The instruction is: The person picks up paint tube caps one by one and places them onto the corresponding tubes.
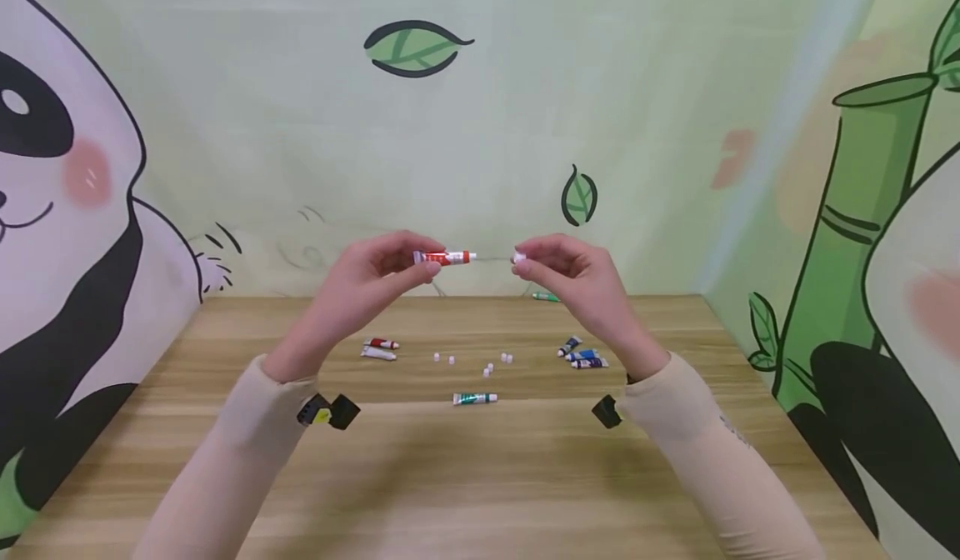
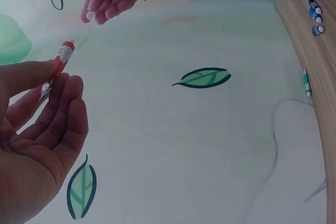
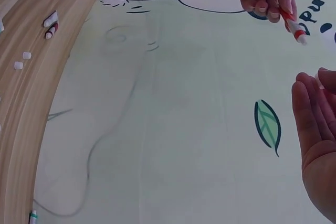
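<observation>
In the head view my left hand [image 1: 375, 272] pinches a red and white paint tube [image 1: 450, 257] between thumb and fingers, its bare nozzle facing right. Across a small gap, my right hand [image 1: 573, 272] pinches a small white cap [image 1: 518, 257] by the fingertips. Both hands are raised above the table's far part. The left wrist view shows the red tube [image 2: 64, 53] tilted upward in the left hand [image 2: 47, 124]. In the right wrist view the cap is mostly hidden by the right hand's thumb and fingers.
On the wooden table [image 1: 450, 477] lie a green tube [image 1: 475, 398], several loose white caps [image 1: 487, 371], a dark red tube [image 1: 381, 343] beside a silvery one [image 1: 378, 353] at left, and several blue tubes [image 1: 583, 355] at right. Another green tube [image 1: 546, 297] lies by the back wall.
</observation>
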`<state>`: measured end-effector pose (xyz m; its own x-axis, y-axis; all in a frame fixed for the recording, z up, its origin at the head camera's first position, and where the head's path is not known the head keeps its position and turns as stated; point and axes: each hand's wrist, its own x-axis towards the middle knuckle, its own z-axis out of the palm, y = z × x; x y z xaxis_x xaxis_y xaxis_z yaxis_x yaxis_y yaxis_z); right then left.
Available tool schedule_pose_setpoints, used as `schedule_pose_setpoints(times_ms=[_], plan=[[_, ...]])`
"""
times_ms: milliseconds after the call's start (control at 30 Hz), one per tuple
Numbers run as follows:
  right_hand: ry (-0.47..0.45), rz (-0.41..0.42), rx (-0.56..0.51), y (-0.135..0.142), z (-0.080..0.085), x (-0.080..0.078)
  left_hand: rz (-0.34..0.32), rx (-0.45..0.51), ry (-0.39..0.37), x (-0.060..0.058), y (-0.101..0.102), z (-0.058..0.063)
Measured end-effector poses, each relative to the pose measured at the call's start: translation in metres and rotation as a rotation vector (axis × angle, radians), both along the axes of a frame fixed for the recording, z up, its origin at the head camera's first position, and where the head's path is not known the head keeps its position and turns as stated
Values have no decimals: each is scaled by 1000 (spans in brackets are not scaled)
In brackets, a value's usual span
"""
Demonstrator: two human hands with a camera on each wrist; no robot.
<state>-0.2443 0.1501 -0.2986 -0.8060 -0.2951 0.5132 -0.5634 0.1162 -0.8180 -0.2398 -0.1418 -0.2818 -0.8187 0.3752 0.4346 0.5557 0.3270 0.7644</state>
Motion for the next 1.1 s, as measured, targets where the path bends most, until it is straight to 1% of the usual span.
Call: schedule_pose_setpoints(times_ms=[133,233,433,800,1100], plan=[[0,-18,-4,-3,-4,2,7,-7,-1,3,3,2],[13,-32,-11,-4,-6,4,-5,-10,2,4,7,2],[35,-39,10,-8,-5,6,-32,-14,28,6,16,2],[100,-35,17,-9,-3,10,-32,-14,85,7,29,1],[92,-33,18,-6,-6,12,-44,-27,87,9,34,0]])
